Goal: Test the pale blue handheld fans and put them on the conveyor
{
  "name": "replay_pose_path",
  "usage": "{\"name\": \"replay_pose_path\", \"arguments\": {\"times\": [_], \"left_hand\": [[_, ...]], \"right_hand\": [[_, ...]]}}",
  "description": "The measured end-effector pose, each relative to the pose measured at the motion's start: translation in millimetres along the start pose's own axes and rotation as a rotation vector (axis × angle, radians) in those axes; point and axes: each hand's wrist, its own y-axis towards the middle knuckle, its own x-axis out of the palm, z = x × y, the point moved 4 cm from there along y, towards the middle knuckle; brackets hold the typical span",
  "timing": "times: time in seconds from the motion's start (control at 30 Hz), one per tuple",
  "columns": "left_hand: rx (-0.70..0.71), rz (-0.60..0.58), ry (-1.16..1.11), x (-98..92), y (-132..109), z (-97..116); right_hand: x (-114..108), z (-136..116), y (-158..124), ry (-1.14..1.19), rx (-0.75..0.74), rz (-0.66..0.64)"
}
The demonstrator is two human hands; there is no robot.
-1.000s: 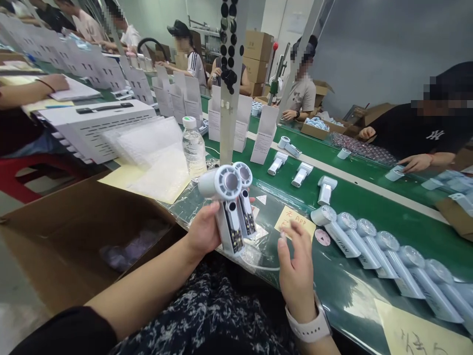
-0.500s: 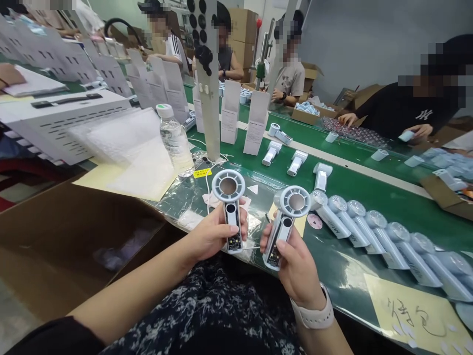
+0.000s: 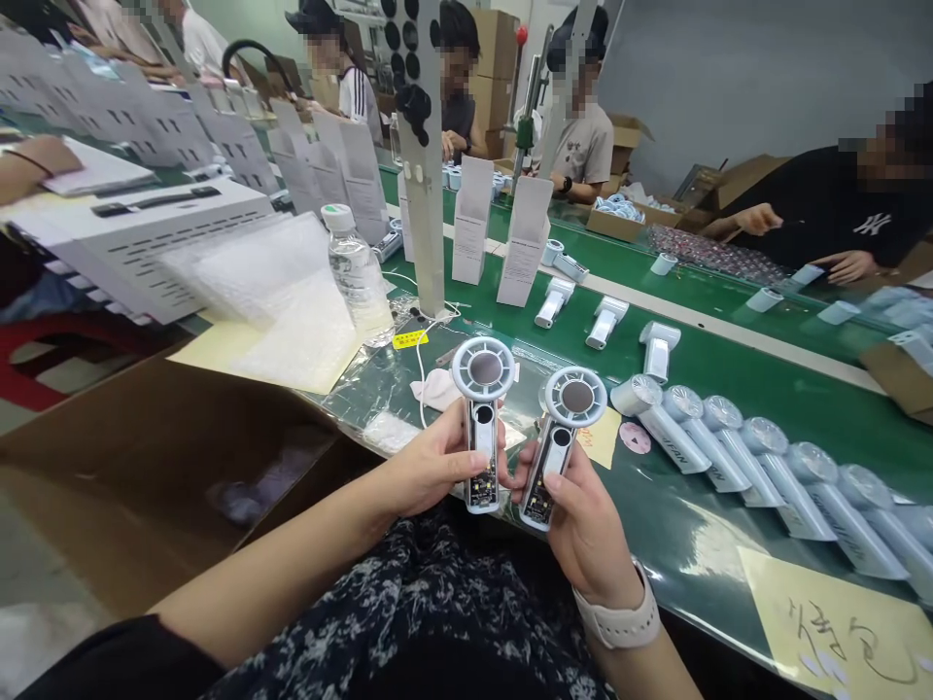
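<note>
At the bench (image 3: pixel 677 515), left hand (image 3: pixel 441 467) and right hand (image 3: pixel 589 510) each hold a pale-blue fan (image 3: pixel 482 434), circuitry (image 3: pixel 484 486) bare.

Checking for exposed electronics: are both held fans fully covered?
No, bare circuit boards show in the left fan and the right fan.

Two handheld fans (image 3: pixel 482 425) at centre, four loose fans (image 3: pixel 606 321) right of centre, at least six wrapped fans (image 3: pixel 743 465) far right, one pink disc (image 3: pixel 635 438).

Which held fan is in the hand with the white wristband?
The right fan, in the right hand with the white wristband; the left hand, its wrist bare, holds the left fan.
</note>
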Motion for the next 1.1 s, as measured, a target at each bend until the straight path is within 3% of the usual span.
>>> {"name": "replay_pose_path", "arguments": {"times": [0.17, 0.37, 0.6, 0.77, 0.93, 1.1], "left_hand": [[0.025, 0.059, 0.004, -1.3, -0.9, 2.1], [0.036, 0.026, -0.007, -0.3, -2.2, 0.6], [0.027, 0.18, -0.062, -8.0, 1.4, -6.8], [0.033, 0.054, -0.042, -4.2, -4.9, -6.2], [0.031, 0.036, 0.104, -3.5, -7.0, -3.8], [0.048, 0.018, 0.112, -1.5, -7.1, -3.0]], "right_hand": [[4.1, -1.8, -1.4, 0.001, 0.026, -0.017], [3.8, -3.7, -4.0, -0.008, 0.002, 0.013], [0.6, 4.3, -7.1, -0.039, -0.007, 0.032], [2.8, 3.2, -10.3, -0.044, -0.02, -0.041], [5.8, -1.0, -11.4, -0.024, 0.008, 0.008], [8.5, -1.8, -10.8, 0.014, 0.014, -0.004]]}}
